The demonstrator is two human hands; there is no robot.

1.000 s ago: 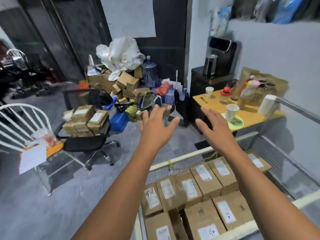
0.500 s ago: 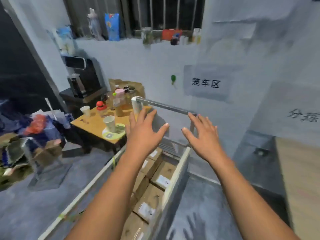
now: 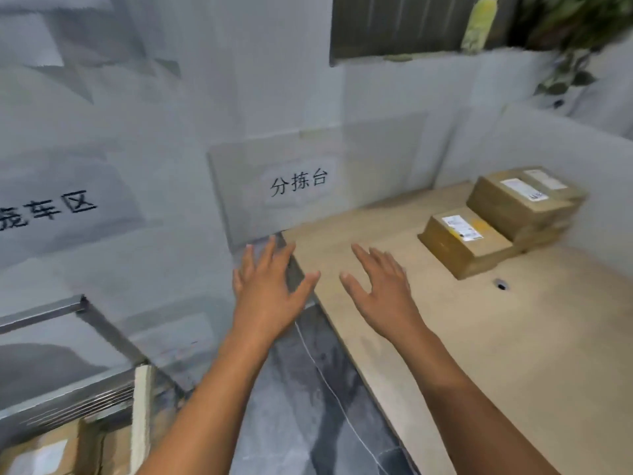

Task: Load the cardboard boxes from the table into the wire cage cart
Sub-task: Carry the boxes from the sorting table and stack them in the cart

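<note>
Head view. Both forearms reach forward, palms down. The left hand hangs over the table's near-left edge, partly above the dark floor beside the table. Its fingers are straight, spread and hold nothing. The right hand hovers above the table top just inside that same edge, fingers likewise straight and spread, gripping nothing. Whether either palm touches the table cannot be told.

The cardboard boxes sit at the table's far-right corner, well apart from both hands. A single box with a white label lies flat on the table. Behind it and touching it stands a stack of boxes, its top also labelled. A small round hole shows in the table top near the single box.

The wire cage cart stands left of the table, across the strip of floor. Only its corner post and bars are in frame, blurred, with loaded boxes inside.

On the wall behind the table's left end a sign reads 分拣台.
</note>
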